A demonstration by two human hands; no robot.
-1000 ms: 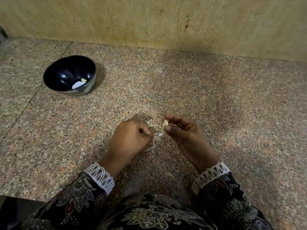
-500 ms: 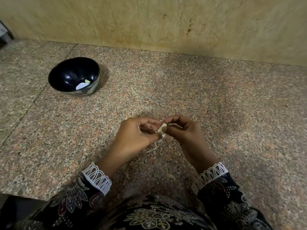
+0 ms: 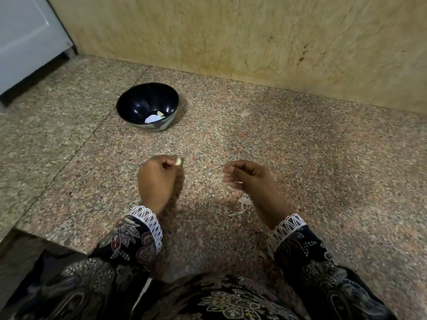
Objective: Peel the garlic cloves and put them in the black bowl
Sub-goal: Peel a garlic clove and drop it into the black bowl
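Pinching the peeled garlic clove (image 3: pixel 179 161) in our left hand (image 3: pixel 157 179), near the black bowl (image 3: pixel 147 107), we risk dropping it short; right hand (image 3: pixel 248 177) pinches a skin scrap.

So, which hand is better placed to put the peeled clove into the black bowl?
The left hand. Its fingers already pinch the garlic clove, and it is on the black bowl's side. The right hand is farther away and appears to hold only a thin scrap of peel.
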